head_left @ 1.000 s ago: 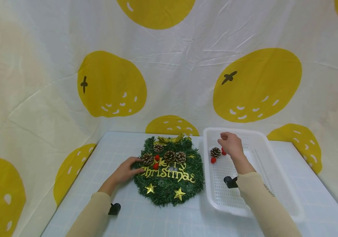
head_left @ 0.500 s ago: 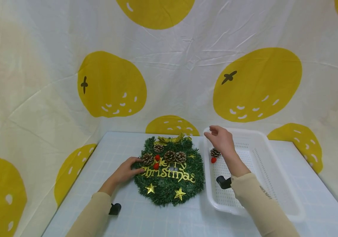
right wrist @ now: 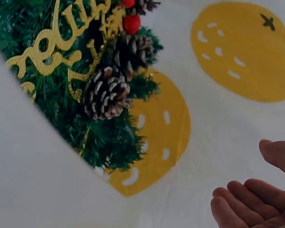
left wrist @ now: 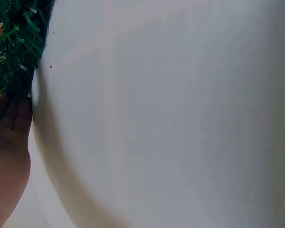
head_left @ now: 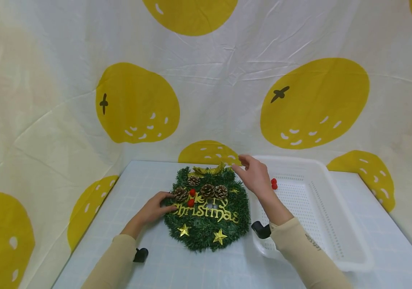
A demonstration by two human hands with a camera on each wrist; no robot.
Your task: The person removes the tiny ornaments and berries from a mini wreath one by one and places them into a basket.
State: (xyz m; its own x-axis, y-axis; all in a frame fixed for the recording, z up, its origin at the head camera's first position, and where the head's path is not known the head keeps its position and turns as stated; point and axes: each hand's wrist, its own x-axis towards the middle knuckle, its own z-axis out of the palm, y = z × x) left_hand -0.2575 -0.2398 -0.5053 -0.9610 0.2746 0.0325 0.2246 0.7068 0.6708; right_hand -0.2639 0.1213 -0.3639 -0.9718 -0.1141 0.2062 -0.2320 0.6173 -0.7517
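A green tinsel Christmas wreath [head_left: 200,237] lies on the table with gold "Merry Christmas" lettering [head_left: 206,212], pinecones [head_left: 207,190], red berries [head_left: 190,203] and gold stars [head_left: 219,237]. My left hand [head_left: 151,208] grips its left edge; in the left wrist view, fingers [left wrist: 23,116] meet the green tinsel. Over the gap between the wreath's upper right and the basket, my right hand [head_left: 254,176] hovers with nothing visible in it. In the right wrist view its fingers [right wrist: 242,206] are loosely spread, apart from the wreath's pinecones [right wrist: 108,95].
The white plastic basket [head_left: 359,263] stands right of the wreath. Red berries [head_left: 274,184] lie in it, while my right hand and forearm cover its left part. Behind the table [head_left: 191,269] hangs a white cloth [head_left: 220,88] printed with yellow fruit.
My right hand has moved left from above the basket's inside toward the wreath, and its fingers have loosened. The pinecone in the basket is now hidden behind it. My left hand stays put.
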